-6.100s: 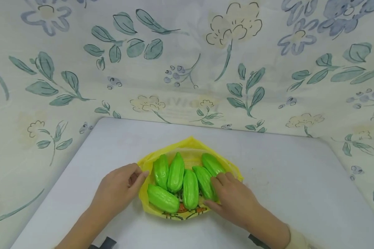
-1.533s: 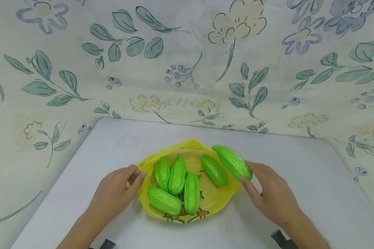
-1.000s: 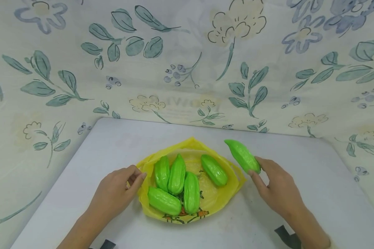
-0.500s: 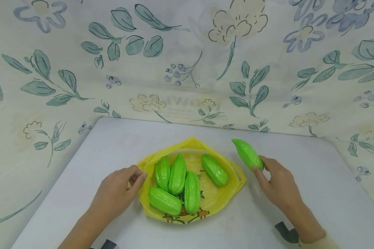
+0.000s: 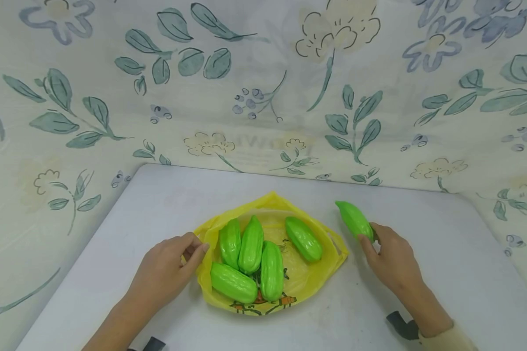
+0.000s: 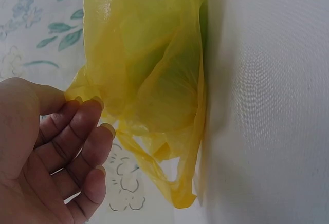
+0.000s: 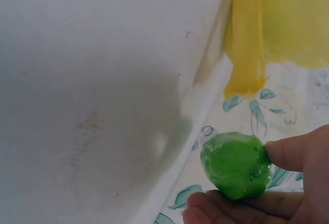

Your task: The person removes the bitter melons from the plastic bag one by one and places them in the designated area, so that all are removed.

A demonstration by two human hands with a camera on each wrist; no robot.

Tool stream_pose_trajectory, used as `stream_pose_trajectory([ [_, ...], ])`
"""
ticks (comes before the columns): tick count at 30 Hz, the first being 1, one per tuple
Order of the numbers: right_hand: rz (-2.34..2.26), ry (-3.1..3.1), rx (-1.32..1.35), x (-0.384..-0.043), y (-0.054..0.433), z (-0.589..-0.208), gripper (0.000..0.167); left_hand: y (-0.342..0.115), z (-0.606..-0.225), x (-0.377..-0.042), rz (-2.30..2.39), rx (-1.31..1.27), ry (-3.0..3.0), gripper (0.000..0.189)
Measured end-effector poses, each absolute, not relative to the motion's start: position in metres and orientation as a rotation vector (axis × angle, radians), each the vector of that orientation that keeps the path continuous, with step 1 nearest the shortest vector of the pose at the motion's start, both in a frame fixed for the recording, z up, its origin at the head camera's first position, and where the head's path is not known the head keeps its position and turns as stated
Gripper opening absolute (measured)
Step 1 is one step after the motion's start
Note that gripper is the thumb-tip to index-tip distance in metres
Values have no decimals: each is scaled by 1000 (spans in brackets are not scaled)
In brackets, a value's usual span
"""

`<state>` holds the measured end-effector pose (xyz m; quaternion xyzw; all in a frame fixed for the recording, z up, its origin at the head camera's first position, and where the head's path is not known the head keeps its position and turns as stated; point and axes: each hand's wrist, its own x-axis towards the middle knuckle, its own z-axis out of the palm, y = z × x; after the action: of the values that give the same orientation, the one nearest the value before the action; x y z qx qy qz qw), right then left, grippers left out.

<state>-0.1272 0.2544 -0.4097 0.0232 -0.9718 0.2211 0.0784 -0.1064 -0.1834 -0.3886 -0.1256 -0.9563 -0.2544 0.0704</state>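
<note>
A yellow plastic bag (image 5: 300,280) lies with its mouth spread wide, several ridged, glossy green bitter melons (image 5: 272,270) inside it. My left hand (image 5: 169,268) pinches the bag's left rim between thumb and forefinger, the other fingers loosely bent in the left wrist view. To the right of the bag, my right hand (image 5: 393,256) grips one bitter melon (image 5: 352,218) by its near end, thumb on one side and fingers on the other. Its pointed end faces away to the far left. In the right wrist view the held bitter melon (image 7: 234,165) shows its blunt end, apart from its shadow.
The white table (image 5: 426,219) carries the bag near its middle. A floral-patterned cloth (image 5: 263,87) rises behind the table and along both sides. One bag handle (image 6: 180,196) hangs loose beside the left hand.
My right hand has taken a bitter melon out of the bag's right side and carried it right, past the rim, then slightly lower. The left hand has kept its pinch on the rim.
</note>
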Motion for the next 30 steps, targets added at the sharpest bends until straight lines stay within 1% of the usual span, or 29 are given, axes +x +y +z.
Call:
stream_pose_trajectory([
  [6, 647, -2940, 28, -131, 256, -414, 43, -183, -389, -107, -766, -369, -2885, 13],
  [15, 616, -3048, -62, -133, 256, -416, 56, -183, -387, -107, -759, -377, -2883, 13],
  [30, 600, -3120, -70, -136, 258, -417, 63, -183, -386, -107, -764, -383, -2879, 13],
])
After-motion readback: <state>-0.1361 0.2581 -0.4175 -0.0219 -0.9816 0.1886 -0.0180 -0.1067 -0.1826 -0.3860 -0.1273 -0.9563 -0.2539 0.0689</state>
